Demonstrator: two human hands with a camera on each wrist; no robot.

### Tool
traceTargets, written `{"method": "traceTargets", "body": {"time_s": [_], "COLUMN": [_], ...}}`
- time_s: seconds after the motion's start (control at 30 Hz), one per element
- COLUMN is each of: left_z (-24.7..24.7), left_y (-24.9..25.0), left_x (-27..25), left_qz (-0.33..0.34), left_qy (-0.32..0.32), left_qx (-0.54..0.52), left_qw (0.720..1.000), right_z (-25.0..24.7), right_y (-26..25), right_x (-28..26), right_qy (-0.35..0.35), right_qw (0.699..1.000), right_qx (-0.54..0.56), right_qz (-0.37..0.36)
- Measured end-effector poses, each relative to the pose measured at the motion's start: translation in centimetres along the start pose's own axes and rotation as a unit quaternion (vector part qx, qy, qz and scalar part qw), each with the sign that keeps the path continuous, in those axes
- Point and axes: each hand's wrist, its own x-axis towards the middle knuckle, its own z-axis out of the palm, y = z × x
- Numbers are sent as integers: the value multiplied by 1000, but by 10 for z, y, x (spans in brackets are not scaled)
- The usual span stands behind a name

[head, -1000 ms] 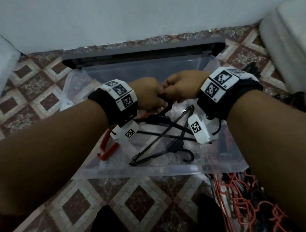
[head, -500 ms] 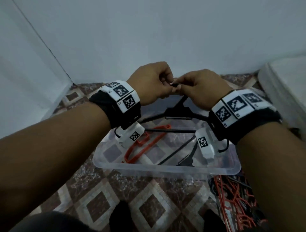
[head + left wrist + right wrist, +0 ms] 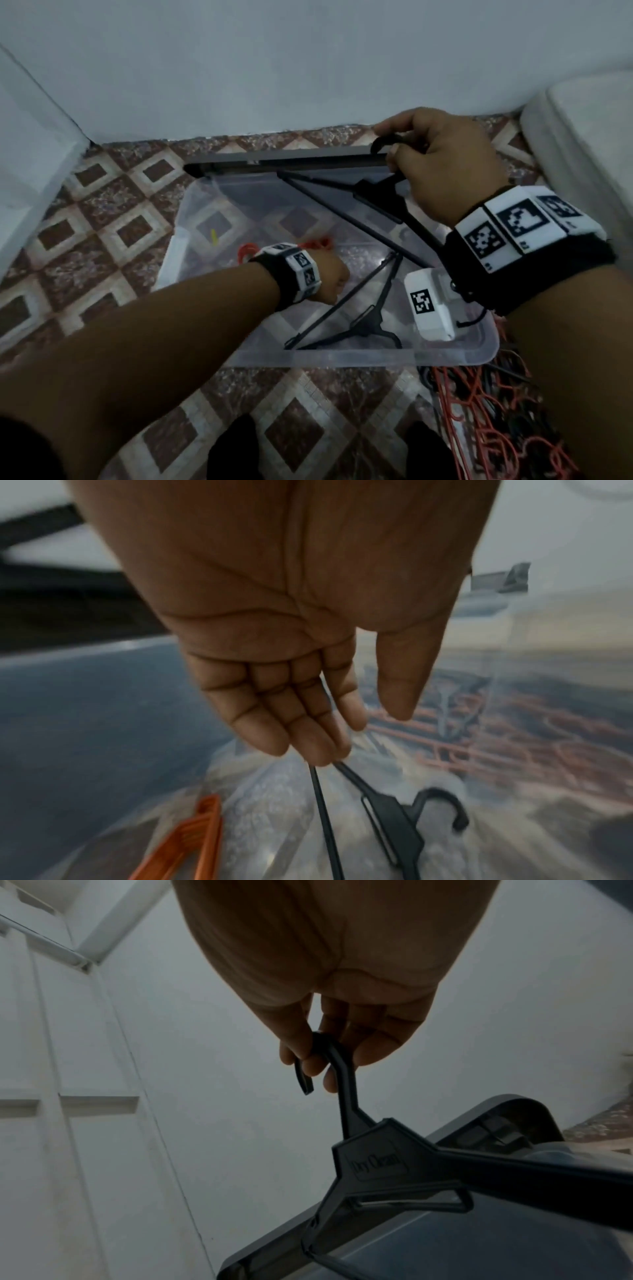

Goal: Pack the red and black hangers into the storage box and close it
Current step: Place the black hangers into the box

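Nearest the camera, a tangled pile of red and black hangers lies on the patterned tile floor, just beside the near right corner of the storage box. The box is clear plastic with a rounded rim, standing open on the floor; the tiles show through its bottom.

Inside, close to the near wall, a slim black hanger lies flat, its thin bar and arms forming a narrow triangle, its curved hook pointing towards the near right. The left hand reaches down into the box with fingers straight and held together, thumb apart; the fingertips are at the tip of this hanger's arm, gripping nothing. Just beside it on the box floor lies a red hanger, orange-red with a ribbed arm, partly hidden behind the left wrist in the head view.

Farther back and higher, the right hand pinches the hook of a second black hanger between thumb and curled fingers. This one hangs tilted above the far right part of the box, a flat plate at its neck bearing embossed lettering, its arms spreading down into the box.

Beyond that, the dark grey lid stands along the box's far edge, before the pale wall.
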Motion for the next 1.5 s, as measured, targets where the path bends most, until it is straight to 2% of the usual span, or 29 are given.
{"method": "traceTargets", "body": {"time_s": [0.17,0.27,0.37,0.53,0.7,0.8,0.97,1.27,1.4,1.5], "left_z": [50,73,95,118,109,114,112,115,91,65], "left_y": [9,14,20,25,24,29,27,28,20,1], "left_x": [73,101,117,125,125,118,122,127,112,85], "left_qz": [11,51,45,46,45,41,19,20,-5,-29], "left_qy": [-19,-106,-125,-159,-154,-160,-144,-104,-95,-40], "left_qx": [5,66,113,122,108,135,100,118,89,35], "left_qw": [1000,991,985,979,981,977,984,987,991,998], "right_z": [0,-3,-6,-14,-17,-19,-23,-24,-23,-22], "right_y": [19,27,30,34,36,34,34,39,37,32], "right_x": [1,3,8,14,10,8,4,6,8,8], "right_qy": [2,8,14,40,39,42,43,36,52,51], "right_qw": [1000,1000,999,998,999,998,998,998,997,997], "right_qx": [1,6,35,39,30,36,38,50,58,61], "right_qz": [10,10,11,4,19,20,14,19,13,16]}}
